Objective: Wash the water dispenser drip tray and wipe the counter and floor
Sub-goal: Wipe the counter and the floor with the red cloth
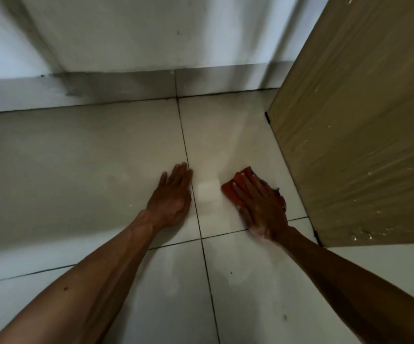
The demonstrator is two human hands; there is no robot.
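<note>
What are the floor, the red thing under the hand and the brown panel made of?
Floor: likely glazed ceramic tile, glossy with dark grout lines. Red cloth: soft fabric, bunched under the right hand. Brown panel: probably wood-grain laminate, smooth, streaked.

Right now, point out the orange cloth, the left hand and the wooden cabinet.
orange cloth (pixel 228 191), head view, its exposed left corner.
left hand (pixel 172 194), head view, back of the hand.
wooden cabinet (pixel 362 132), head view, middle of its side panel.

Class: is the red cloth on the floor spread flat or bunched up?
Bunched up: the red cloth is a small wad, mostly covered by the right hand pressing it onto the floor.
</note>
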